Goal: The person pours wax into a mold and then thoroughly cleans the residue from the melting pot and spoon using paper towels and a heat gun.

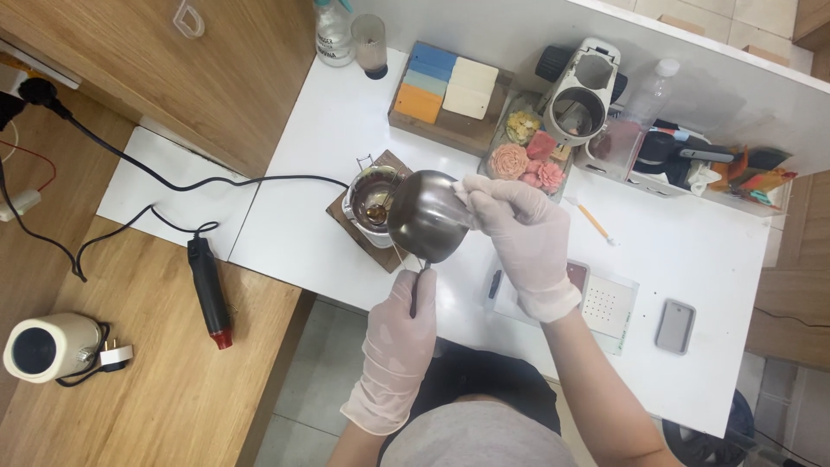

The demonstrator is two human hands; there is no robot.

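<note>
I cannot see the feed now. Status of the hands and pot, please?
Left hand grips the handle. Right hand wipes the steel pitcher with a white tissue. Melting pot directly beside it.

A heat gun [210, 292] lies on the wooden counter [156, 406], coloured blocks [445, 79] and a phone [675, 326] on the white table [692, 251]
</note>
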